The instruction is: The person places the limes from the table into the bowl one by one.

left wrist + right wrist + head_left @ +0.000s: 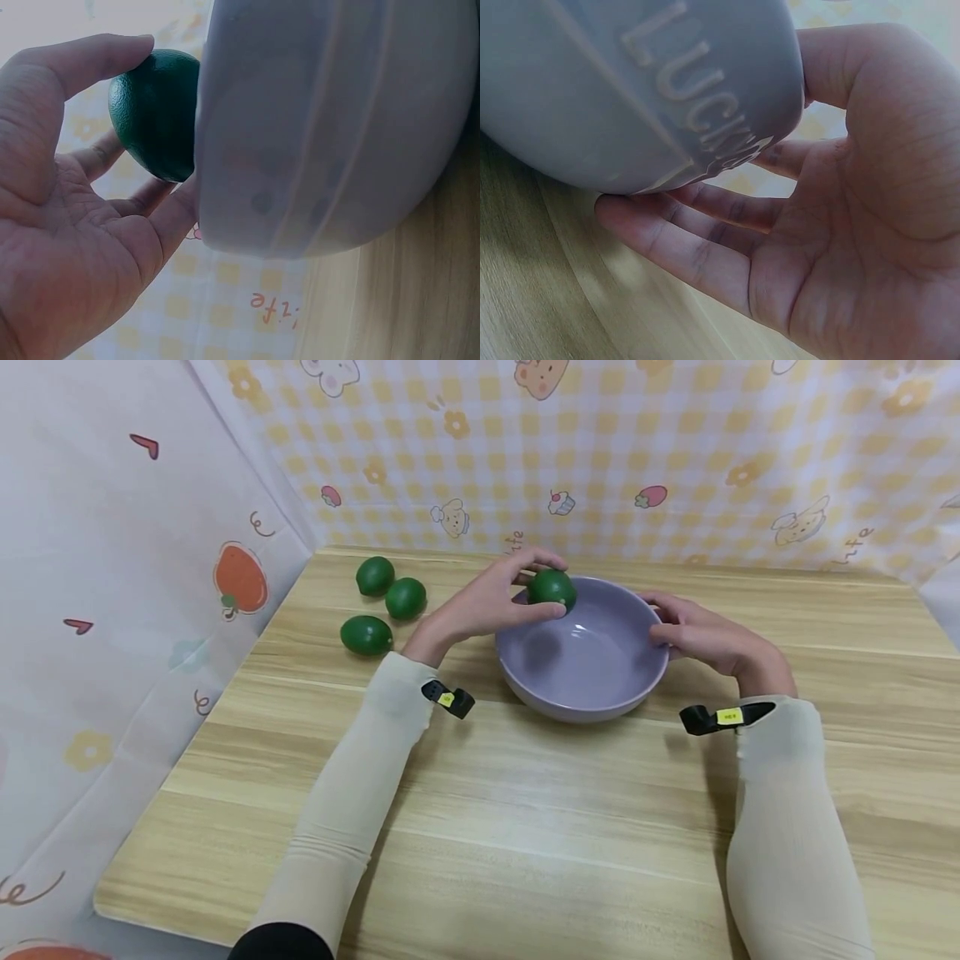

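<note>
My left hand (pixel 495 595) pinches a green lime (pixel 552 591) between thumb and fingers, over the left part of the rim of a lavender bowl (pixel 585 672). In the left wrist view, the bowl's wall hides part of the lime (pixel 154 112). At the bowl's right side, my right hand (pixel 701 631) grips it, thumb at the rim and fingers on the outside. Raised letters mark the outer wall of the bowl (pixel 667 82) in the right wrist view, where fingertips reach under its curve. Inside, the bowl shows a bare bottom with a shadow.
Left of the bowl, three more limes lie grouped on the wooden table (pixel 525 827): a back one (pixel 375 576), a middle one (pixel 406 599) and a front one (pixel 366 635). A patterned cloth (pixel 600 452) hangs behind the table, another (pixel 150 610) at the left.
</note>
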